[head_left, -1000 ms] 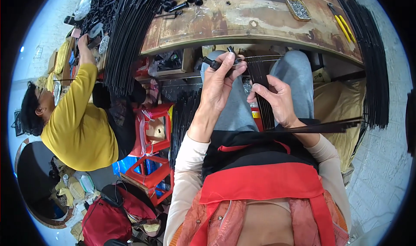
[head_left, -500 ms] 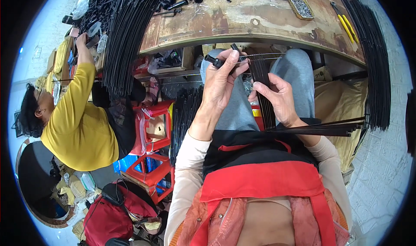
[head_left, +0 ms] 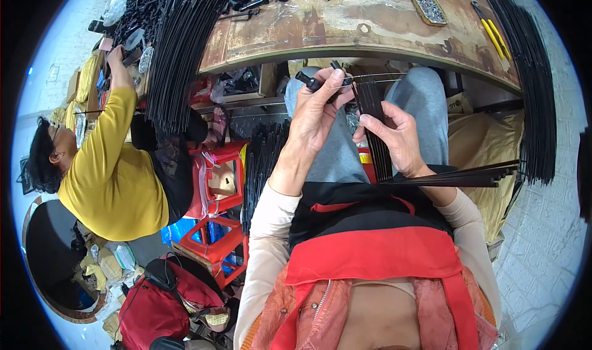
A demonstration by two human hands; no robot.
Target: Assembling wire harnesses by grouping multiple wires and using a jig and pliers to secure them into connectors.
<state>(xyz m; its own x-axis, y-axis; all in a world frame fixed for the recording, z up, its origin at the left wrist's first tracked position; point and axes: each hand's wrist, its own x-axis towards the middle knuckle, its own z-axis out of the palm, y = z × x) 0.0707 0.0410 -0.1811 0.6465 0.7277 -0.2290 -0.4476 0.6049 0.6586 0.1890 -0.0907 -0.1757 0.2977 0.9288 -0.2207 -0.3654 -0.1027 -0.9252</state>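
My left hand (head_left: 314,112) is closed on a black plastic tube (head_left: 306,80), which looks like an umbrella runner. A second black piece (head_left: 335,65) shows beside its thumb. Thin wire (head_left: 385,74) runs right from these fingers, across the tops of a flat row of thin black umbrella ribs (head_left: 374,128). My right hand (head_left: 399,139) pinches that row between thumb and fingers, below the wire. Near my lap, more black rods (head_left: 472,178) jut out to the right over my right wrist; how they join the row is hard to see.
A worn wooden table (head_left: 370,48) lies ahead, bearing a small tray of metal bits (head_left: 430,9) and yellow-handled pliers (head_left: 493,37). Rib bundles hang at its left (head_left: 179,60) and right (head_left: 533,91). A co-worker in a yellow top (head_left: 117,183) sits left, near red stools (head_left: 216,239).
Both hands keep their grips, with only slight shifts. The wire strands now stand further apart to the right of the ribs, and the rods over my right wrist have risen slightly.
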